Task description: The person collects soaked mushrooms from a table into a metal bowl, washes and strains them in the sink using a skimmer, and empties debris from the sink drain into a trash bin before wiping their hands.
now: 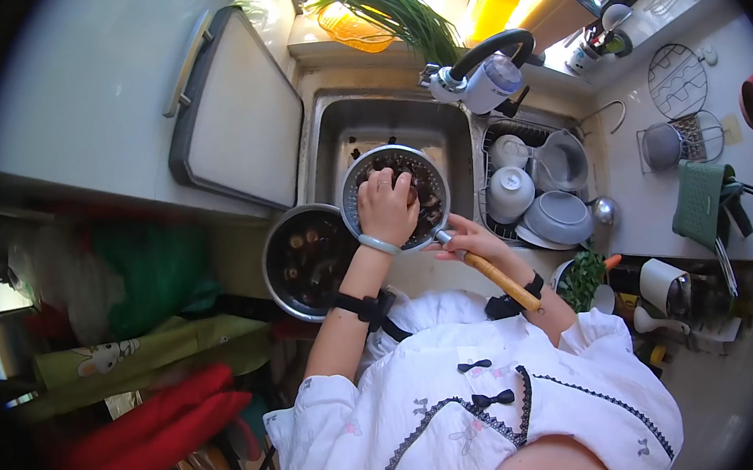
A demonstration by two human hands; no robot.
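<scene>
- Your left hand [385, 206] reaches down into the colander [350, 184], palm down, its bent fingers among the dark pieces [427, 186]; you touch them there, but I cannot tell whether your fingers grip any.
- Your right hand [482, 245] is closed on the colander at the near right of its rim, where the wooden handle [504, 279] joins; the handle slants back across your right wrist.
- The colander sits over the near part of the metal sink [443, 126], with the dark pieces spread inside it, mostly to the right of your left hand.
- Just beside it on your left stands a metal pot [266, 262], holding dark liquid and brown rounded pieces [311, 236]; I cannot tell whether pot and colander touch.
- You wear a pale bracelet [379, 244] on your left wrist, with a black band [367, 307] further up that forearm.
- Beyond the colander, the faucet [496, 81] stands at the sink's far right corner.
- To the right of the sink, a dish rack [485, 203] bears a white bowl [510, 192] and other dishes.
- To the left, a cutting board [245, 112] stands tilted beside the sink.
</scene>
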